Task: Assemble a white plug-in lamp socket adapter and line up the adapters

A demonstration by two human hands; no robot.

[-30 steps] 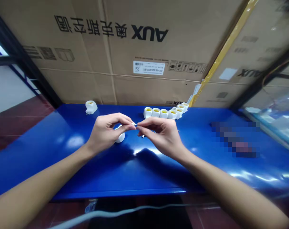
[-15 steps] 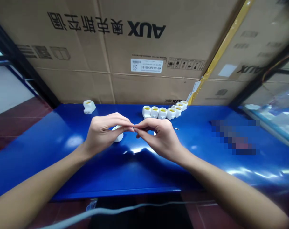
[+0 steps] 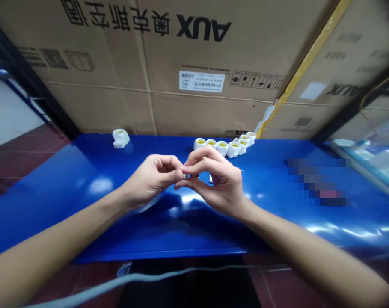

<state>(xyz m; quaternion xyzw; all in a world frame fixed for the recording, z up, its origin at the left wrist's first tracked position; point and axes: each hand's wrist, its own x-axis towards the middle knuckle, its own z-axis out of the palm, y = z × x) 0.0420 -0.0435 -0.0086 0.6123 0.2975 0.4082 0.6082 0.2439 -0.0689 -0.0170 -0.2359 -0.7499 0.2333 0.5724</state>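
My left hand (image 3: 154, 177) and my right hand (image 3: 217, 177) meet fingertip to fingertip over the middle of the blue table. Between thumbs and forefingers they pinch a small pale piece (image 3: 185, 176), mostly covered by the fingers, so its kind does not show. Both hands are closed around it, the right with its fingers arched over the top. Through the curl of my right hand a small white object (image 3: 210, 178) shows on the table. Beyond the hands stands a curved row of white plastic fittings (image 3: 234, 149) with yellow inside their round openings.
One more white fitting (image 3: 120, 138) stands alone at the back left of the blue table (image 3: 94, 222). Large cardboard boxes (image 3: 117, 98) wall off the back. A pixelated dark object (image 3: 322, 182) lies on the right. A pale cable (image 3: 133, 278) runs below the front edge.
The hands have come closer together, and the right fingers now arch over the left fingertips. More of the small piece shows. The white fitting seen behind my left hand is out of sight.
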